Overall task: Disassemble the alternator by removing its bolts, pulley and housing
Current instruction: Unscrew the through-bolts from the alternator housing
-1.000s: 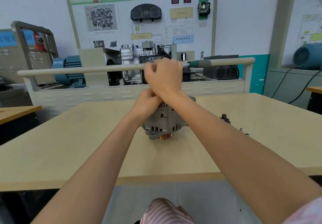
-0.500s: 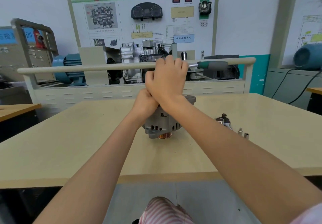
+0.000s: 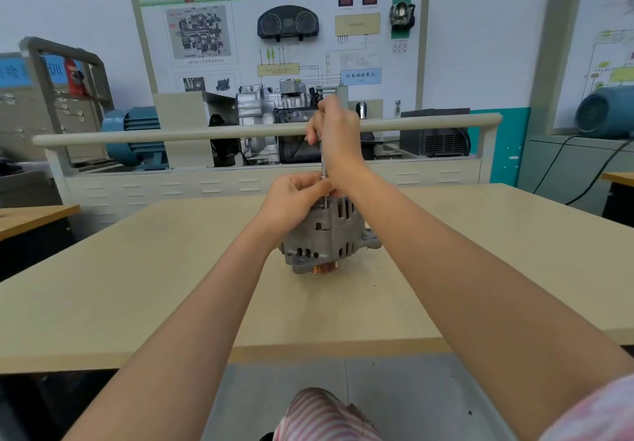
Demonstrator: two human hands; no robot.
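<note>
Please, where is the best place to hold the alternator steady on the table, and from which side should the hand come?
Probably grip the upper housing of the alternator from the left. It stands upright with its pulley down on the table, so its ribbed side wall is exposed there. The right hand holds the thin tool above it, and the left hand already rests at that top left edge.

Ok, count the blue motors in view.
2. One blue motor sits left, behind the rail; another is on the bench at far right, cut by the frame edge. Others may be hidden.
</note>
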